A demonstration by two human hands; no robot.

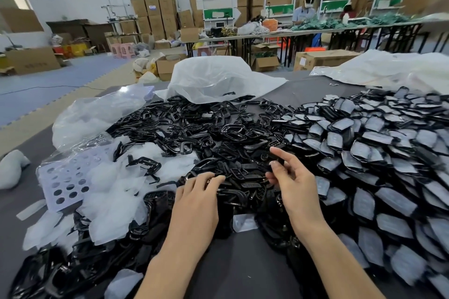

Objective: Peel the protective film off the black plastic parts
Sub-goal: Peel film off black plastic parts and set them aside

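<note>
**Peeling partway done, large filmed heap left**

Progress first. On your right lies a wide heap of black plastic parts still faced with grey film (364, 148), so plenty is left. In the middle sits a heap of bare glossy black plastic frames (206, 128), which look already stripped. To your left is a drift of translucent white peeled film scraps (114, 192). Judged from the heaps, you are around the middle of the job, not near the end.

Your right hand (291, 184) pinches a small black plastic part (277, 161) between thumb and fingers, forefinger stretched over it, just above the bare heap. Whether that part has film on it is too small to tell. Your left hand (196, 199) lies palm down on the bare frames, fingers gently bent, holding nothing that shows.

Everything sits on a dark grey table top (243, 262). A pale purple perforated sheet (65, 182) lies by the scraps, and crumpled clear plastic bags (218, 77) sit at the far edge.

Room: a warehouse with a blue floor mat (60, 80), stacked brown cardboard boxes (155, 14), and long work tables (267, 34) where other people (303, 11) work.
</note>
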